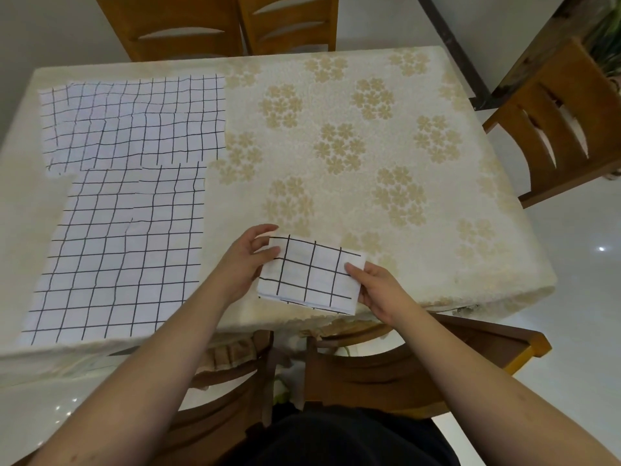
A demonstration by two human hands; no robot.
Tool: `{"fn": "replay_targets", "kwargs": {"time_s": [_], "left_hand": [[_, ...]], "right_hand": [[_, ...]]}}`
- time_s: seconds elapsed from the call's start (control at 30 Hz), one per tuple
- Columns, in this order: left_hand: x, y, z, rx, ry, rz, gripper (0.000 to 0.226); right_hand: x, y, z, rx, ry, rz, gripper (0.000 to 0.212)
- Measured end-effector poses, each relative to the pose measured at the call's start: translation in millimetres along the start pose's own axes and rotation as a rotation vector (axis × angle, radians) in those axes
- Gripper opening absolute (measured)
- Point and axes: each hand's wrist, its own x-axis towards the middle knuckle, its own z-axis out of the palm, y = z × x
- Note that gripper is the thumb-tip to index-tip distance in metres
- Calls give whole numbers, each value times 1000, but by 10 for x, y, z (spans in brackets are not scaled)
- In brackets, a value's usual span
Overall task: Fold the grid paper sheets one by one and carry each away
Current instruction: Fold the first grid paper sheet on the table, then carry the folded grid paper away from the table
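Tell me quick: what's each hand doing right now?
Left hand: grips the left edge of the folded grid sheet, thumb on top.
Right hand: pinches the same sheet's right edge, thumb on top.

We see a table under a cream tablecloth with tan flower clusters (pixel 369 136). Two brown wooden chairs (pixel 215 25) stand at its far side, another wooden chair (pixel 564 122) at the right, and two darker wooden chairs (pixel 386 368) are tucked under the near edge.
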Motion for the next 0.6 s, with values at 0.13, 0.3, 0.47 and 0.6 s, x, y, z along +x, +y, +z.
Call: {"fn": "replay_targets", "kwargs": {"time_s": [0.13, 0.3, 0.47, 0.6], "left_hand": [[-157, -75, -122, -94, -63, -214, 67], [-322, -231, -186, 51, -90, -287, 39], [-468, -155, -133, 86, -78, -216, 14], [-545, -137, -112, 127, -111, -166, 17]], "right_hand": [[-95, 4, 88, -95, 62, -96, 27], [-201, -10, 121, -155, 59, -170, 25], [-322, -15, 177, -139, 10, -111, 27], [-430, 48, 217, -149, 87, -22, 27]]}}
